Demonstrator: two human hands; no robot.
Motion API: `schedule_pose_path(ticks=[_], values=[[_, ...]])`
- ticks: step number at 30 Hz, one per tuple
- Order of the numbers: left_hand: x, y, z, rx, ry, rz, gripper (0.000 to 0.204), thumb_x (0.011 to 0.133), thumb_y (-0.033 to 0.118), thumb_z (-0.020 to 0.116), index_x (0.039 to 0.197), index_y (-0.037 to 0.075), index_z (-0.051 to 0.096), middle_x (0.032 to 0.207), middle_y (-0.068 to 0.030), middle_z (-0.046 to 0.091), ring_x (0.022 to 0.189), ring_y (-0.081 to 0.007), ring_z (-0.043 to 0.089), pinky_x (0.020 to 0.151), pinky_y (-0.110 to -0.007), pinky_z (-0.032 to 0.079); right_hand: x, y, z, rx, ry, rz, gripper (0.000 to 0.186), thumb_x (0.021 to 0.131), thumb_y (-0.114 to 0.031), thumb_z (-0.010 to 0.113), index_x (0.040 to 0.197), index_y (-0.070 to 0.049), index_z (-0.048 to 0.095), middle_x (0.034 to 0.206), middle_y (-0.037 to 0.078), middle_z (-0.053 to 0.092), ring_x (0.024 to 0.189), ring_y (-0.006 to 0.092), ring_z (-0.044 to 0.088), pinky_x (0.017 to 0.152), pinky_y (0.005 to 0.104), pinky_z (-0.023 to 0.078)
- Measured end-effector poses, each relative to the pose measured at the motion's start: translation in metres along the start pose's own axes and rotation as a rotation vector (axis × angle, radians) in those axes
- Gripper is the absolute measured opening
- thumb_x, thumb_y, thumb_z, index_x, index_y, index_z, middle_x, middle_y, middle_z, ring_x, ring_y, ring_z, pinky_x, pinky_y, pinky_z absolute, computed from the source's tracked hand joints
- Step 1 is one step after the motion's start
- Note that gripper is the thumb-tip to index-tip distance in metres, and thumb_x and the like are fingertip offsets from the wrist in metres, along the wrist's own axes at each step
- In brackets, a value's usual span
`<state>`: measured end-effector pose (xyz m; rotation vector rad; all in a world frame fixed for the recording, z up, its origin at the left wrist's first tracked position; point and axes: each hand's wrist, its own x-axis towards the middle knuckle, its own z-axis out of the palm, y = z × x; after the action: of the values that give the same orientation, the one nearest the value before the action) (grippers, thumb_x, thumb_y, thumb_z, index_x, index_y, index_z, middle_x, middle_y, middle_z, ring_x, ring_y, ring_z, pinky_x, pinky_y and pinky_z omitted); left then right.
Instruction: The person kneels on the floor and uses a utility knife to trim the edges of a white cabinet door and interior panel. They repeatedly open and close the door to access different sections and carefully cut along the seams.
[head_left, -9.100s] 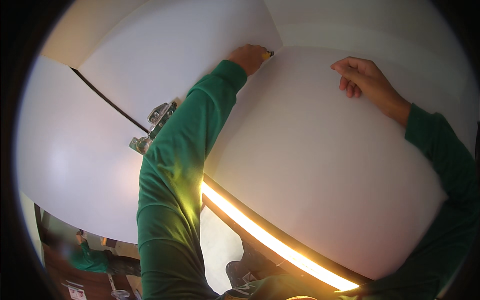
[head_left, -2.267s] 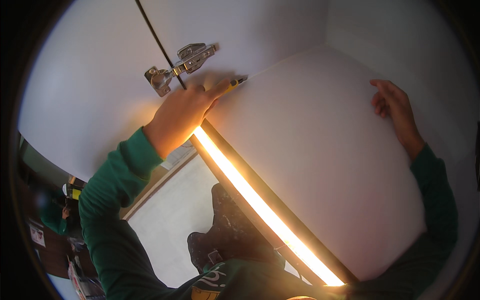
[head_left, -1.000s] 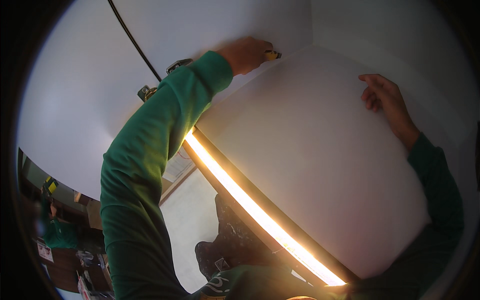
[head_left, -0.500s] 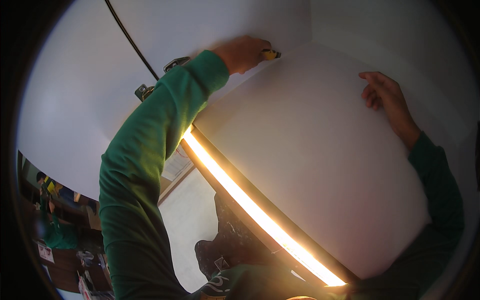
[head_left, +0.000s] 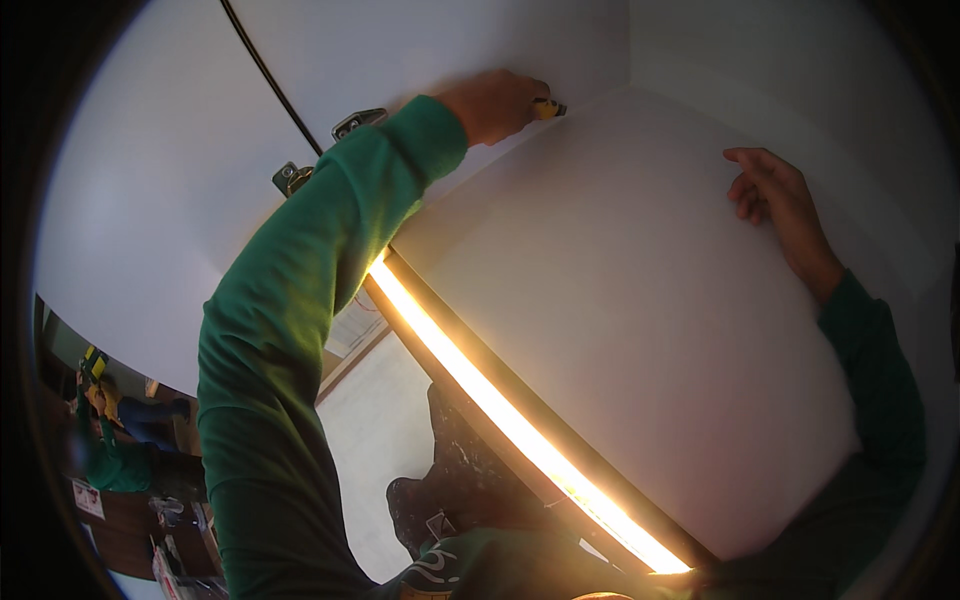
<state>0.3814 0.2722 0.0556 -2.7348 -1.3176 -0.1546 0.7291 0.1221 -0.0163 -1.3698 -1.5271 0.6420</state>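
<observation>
My left hand, in a green sleeve, is closed around a small yellow-and-black hand tool. The tool's dark tip points right, at the seam where two white panels meet. My fingers hide most of it, so its exact kind is unclear. My right hand holds nothing. Its forefinger stretches left while the other fingers curl loosely, in front of the broad white panel. I cannot tell whether it touches that panel.
A glowing light strip runs diagonally below my left forearm. Two metal hinges and a black cable are on the upper-left panel. At the far left a co-worker in green stands near cluttered dark furniture.
My left hand with the tool appears slightly farther right, as the view has shifted a little. My right hand keeps its pose. People at the far left have changed position.
</observation>
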Motion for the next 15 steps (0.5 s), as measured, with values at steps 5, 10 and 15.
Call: schedule_pose_path(ticks=[5, 10, 15], values=[[-0.0045, 0.0007, -0.0005, -0.100, -0.016, -0.004, 0.037, 0.112, 0.028, 0.054, 0.146, 0.014, 0.061, 0.079, -0.0092, 0.062, 0.064, -0.0188, 0.059, 0.058, -0.034, 0.054, 0.0016, 0.0043, 0.0007, -0.021, 0.009, -0.002, 0.055, 0.106, -0.055, 0.061, 0.130, -0.005, 0.069, 0.087, 0.003, 0.066, 0.074, 0.0096, 0.061, 0.068, 0.0264, 0.047], [-0.0059, 0.0014, 0.0011, -0.101, -0.007, -0.002, 0.037, 0.112, 0.028, 0.054, 0.145, 0.013, 0.061, 0.078, -0.0093, 0.061, 0.063, -0.0184, 0.058, 0.056, -0.035, 0.054, -0.0026, 0.0030, 0.0001, -0.021, 0.006, 0.003, 0.055, 0.106, -0.055, 0.061, 0.130, -0.006, 0.070, 0.087, 0.003, 0.067, 0.074, 0.0097, 0.061, 0.069, 0.0266, 0.048], [-0.0052, -0.0002, 0.0024, -0.056, 0.005, -0.001, 0.036, 0.112, 0.027, 0.054, 0.144, 0.013, 0.061, 0.077, -0.0095, 0.062, 0.062, -0.0189, 0.058, 0.056, -0.035, 0.053, 0.0013, 0.0019, 0.0031, -0.021, 0.008, 0.009, 0.055, 0.106, -0.054, 0.061, 0.130, -0.006, 0.069, 0.087, 0.003, 0.067, 0.075, 0.0098, 0.061, 0.069, 0.0265, 0.048]])
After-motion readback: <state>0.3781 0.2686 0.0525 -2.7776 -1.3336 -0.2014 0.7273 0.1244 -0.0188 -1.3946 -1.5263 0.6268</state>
